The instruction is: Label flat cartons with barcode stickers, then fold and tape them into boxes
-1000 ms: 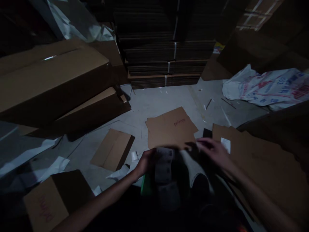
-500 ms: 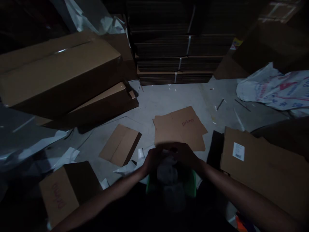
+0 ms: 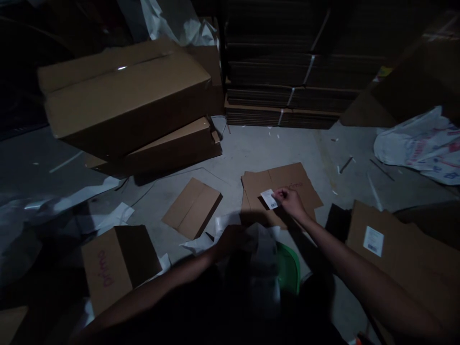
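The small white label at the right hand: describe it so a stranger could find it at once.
On the grey floor before the strapped cardboard stack lies a flattened brown carton with red print. The small white barcode label sits on it, pinched by the right hand, unlike the label stuck alone on the right-side carton.

- We see a dim grey concrete floor littered with paper scraps.
- Strapped flat cardboard stacks line the far edge.
- Two large brown boxes sit stacked at our left.
- A white printed sack lies right.
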A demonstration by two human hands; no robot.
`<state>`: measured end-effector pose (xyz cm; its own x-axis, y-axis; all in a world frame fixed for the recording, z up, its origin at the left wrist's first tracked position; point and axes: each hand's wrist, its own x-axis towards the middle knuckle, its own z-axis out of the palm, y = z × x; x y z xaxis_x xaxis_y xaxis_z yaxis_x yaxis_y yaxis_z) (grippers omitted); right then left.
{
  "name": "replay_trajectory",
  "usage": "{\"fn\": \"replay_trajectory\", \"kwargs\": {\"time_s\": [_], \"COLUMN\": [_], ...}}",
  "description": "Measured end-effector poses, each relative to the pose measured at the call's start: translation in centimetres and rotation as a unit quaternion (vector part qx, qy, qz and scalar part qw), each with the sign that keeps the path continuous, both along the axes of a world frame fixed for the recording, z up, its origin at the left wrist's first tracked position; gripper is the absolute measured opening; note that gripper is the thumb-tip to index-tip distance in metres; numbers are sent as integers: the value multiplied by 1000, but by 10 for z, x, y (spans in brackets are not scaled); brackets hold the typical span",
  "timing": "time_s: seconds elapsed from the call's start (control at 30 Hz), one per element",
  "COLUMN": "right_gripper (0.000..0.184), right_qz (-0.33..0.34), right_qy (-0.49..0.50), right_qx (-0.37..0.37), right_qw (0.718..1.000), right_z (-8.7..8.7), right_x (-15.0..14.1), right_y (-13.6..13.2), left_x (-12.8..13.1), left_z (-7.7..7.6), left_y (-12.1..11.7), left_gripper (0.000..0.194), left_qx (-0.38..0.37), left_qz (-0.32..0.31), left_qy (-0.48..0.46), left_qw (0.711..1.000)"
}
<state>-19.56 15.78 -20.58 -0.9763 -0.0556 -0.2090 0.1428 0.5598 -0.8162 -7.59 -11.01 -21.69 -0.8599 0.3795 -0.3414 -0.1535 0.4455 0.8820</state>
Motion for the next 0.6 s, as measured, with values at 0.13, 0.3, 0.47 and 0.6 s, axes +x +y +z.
{"fn": "replay_trajectory", "kwargs": {"time_s": [0.13, 0.3, 0.47, 0.6], "right_gripper": [32, 29, 25, 19], "right_qz": [-63, -99, -97, -86], "right_qy": [-46, -73, -90, -84], "right_qx": [-11, 16, 80, 152], "right_qw": [997, 992, 988, 981], "right_z": [-51, -89, -94, -84], "right_x": [-32, -38, -39, -36], "right_y": [-16, -28, -29, -40], "left_x": [9, 8, 8, 11], "left_z": [-5, 3, 14, 13], "left_y": [-5, -3, -1, -1], "left_gripper": [27, 30, 35, 38], "left_qx": [-26, -9, 9, 5], "left_qz": [3, 18, 19, 22], "left_qy": [23, 3, -10, -12], "left_qw": [999, 1000, 1000, 1000]}}
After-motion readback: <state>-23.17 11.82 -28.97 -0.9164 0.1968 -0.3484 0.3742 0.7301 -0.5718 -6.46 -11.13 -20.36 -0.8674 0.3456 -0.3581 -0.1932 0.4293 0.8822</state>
